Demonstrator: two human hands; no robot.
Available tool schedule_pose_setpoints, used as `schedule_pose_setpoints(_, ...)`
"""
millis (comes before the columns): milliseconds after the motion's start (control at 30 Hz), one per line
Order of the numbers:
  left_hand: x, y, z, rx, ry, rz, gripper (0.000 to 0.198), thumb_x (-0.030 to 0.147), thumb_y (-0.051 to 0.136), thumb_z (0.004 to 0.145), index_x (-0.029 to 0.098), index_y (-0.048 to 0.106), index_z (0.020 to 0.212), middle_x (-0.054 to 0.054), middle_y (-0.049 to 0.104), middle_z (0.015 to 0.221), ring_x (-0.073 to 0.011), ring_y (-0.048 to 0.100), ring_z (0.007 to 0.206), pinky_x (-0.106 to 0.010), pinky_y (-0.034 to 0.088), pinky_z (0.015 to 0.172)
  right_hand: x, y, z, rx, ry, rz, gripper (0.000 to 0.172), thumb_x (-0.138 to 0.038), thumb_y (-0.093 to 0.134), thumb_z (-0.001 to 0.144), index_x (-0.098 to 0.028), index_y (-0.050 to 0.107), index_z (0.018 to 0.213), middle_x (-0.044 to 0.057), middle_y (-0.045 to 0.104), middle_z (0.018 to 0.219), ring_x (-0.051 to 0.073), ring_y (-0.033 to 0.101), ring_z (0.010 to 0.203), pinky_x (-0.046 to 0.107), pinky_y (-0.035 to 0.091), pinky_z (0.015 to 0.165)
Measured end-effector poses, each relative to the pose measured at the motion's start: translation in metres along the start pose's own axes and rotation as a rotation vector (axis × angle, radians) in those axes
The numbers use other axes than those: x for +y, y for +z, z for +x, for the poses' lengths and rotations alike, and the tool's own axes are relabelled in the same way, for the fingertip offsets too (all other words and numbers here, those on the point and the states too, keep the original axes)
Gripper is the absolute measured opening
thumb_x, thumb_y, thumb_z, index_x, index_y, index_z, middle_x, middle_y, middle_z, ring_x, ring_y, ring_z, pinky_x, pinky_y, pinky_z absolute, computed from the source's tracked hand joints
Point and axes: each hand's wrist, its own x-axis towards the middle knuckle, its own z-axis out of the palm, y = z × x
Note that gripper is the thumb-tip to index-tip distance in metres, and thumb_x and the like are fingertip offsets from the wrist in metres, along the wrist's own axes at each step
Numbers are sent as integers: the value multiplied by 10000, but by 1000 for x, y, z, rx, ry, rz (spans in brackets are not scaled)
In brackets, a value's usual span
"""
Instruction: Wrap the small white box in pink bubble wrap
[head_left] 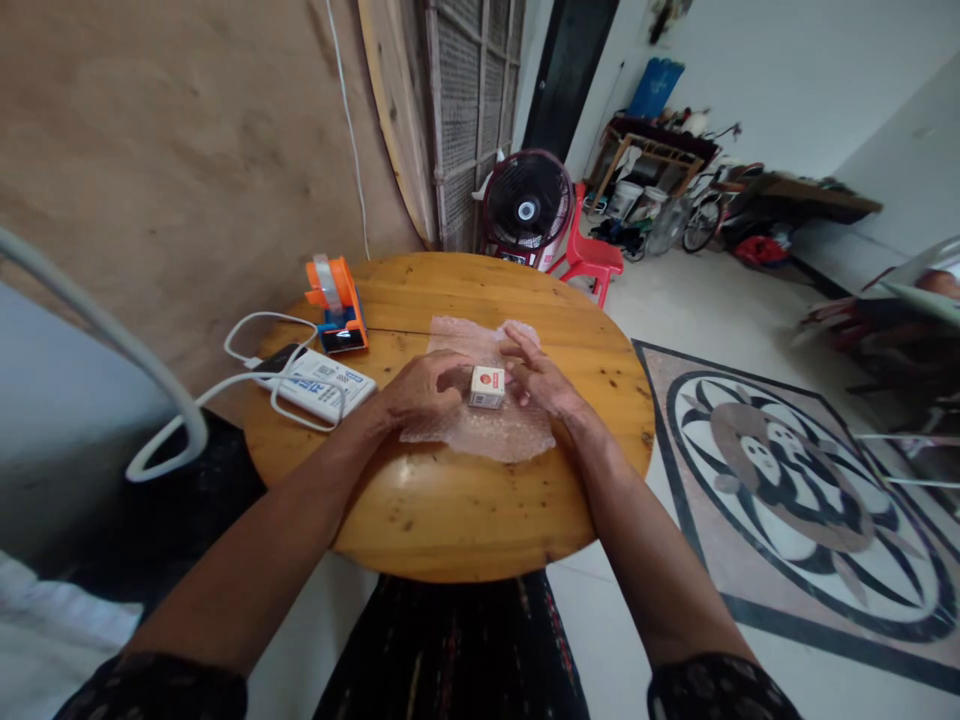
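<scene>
A small white box (487,388) with a red and orange print on top sits on a sheet of pinkish bubble wrap (491,432), which lies flat on the round wooden table. To the left of the box is my left hand (427,388), thumb and fingers apart and curved toward it, with a gap showing between. On the right, my right hand (538,375) rests over the bubble wrap, its fingers stretched out and its inner fingers close beside the box. I cannot tell whether they touch the box.
An orange and blue tape dispenser (334,298) and a white power bank (319,385) with a looped white cable stand at the table's left side. Beyond the wooden table (442,510) are a fan (527,205) and a red plastic chair (592,258). A wall rises close on the left.
</scene>
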Motion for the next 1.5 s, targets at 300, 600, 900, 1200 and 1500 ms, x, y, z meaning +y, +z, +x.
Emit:
schedule_pose_setpoints(300, 21, -14, -4, 41, 133, 112, 229, 314, 577, 809, 177, 686, 956, -83, 672, 997, -227, 613, 952, -388, 488, 889, 5, -1, 5, 7, 27, 56, 736, -383, 550, 864, -316, 234, 1525, 140, 413, 1432, 134, 623, 758, 168, 415, 382)
schedule_pose_setpoints(600, 45, -13, -7, -181, 308, 265, 456, 627, 721, 696, 190, 701, 824, -68, 643, 896, -232, 542, 907, -370, 418, 854, 0, -5, 7, 18, 97, 153, 757, -270, 511, 847, -327, 195, 1533, 141, 400, 1472, 117, 653, 725, 156, 401, 340)
schedule_pose_setpoints(900, 53, -11, -16, -438, 201, 388, 289, 464, 726, 716, 196, 642, 783, -54, 663, 928, -242, 598, 891, -389, 413, 881, 5, -8, 11, 21, 95, 202, 783, -282, 564, 802, -296, 239, 1514, 165, 366, 1506, 130, 668, 720, 166, 435, 342)
schedule_pose_setpoints(1200, 53, -5, -22, -464, 179, 439, 28, 192, 582, 735, 191, 583, 762, -57, 646, 868, -228, 592, 833, -367, 425, 789, 6, -6, 11, 54, 91, 185, 422, -294, 557, 791, -244, 468, 1201, 110, 533, 1322, 104, 653, 655, 158, 431, 329)
schedule_pose_setpoints(1500, 54, -12, -13, -178, 279, 353, 122, 112, 512, 783, 174, 585, 708, -73, 620, 854, -208, 561, 833, -343, 446, 769, 1, -6, 6, 37, 118, 114, 369, -254, 536, 800, -214, 589, 1163, 61, 671, 1040, 80, 575, 511, 173, 401, 341)
